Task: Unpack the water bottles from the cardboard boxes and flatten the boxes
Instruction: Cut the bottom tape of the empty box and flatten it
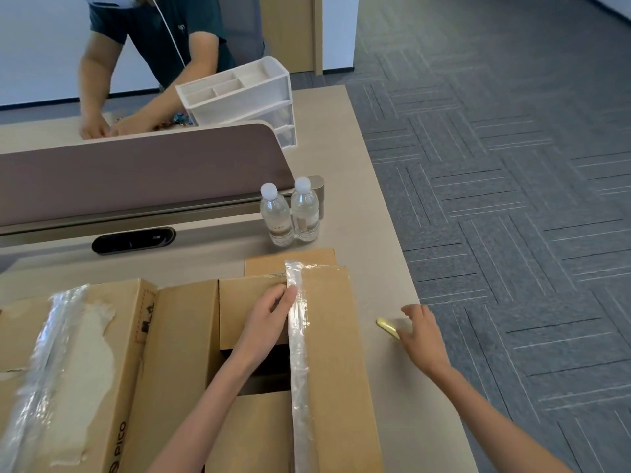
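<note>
Cardboard, corrugated, brown: open box [186, 336], directly beneath my left hand [269, 319]. Its outer flaps are folded out, and the opening below the wrist is dark, so I cannot tell whether bottles remain inside.

Right flap [336, 336]: my left hand pinches its inner edge, thumb on the clear tape strip [297, 356] that runs along it. I judge the board light and stiff, bending cleanly only at its creases. The tape looks slick and crinkled, so bare board beside it is the surer hold.

Water bottles [290, 216], two, white caps, upright and touching: on the bench [386, 268], beyond my left hand's fingertips. Likely heavy for their size, thin-walled and smooth, so take each round the body.

Yellow tool [385, 326], kind not discernible: under my right hand [421, 332], whose fingers lie spread and relaxed over its near end, not wrapped round it.

Second box [112, 353], flaps closed under torn tape and marked PICO: beside my left forearm, on the outer side. If full, I would expect it to be heavy. Slide it, don't lift.

Divider panel [136, 165] and white drawer organiser [239, 93]: far beyond both hands. Another person works behind the panel.
</note>
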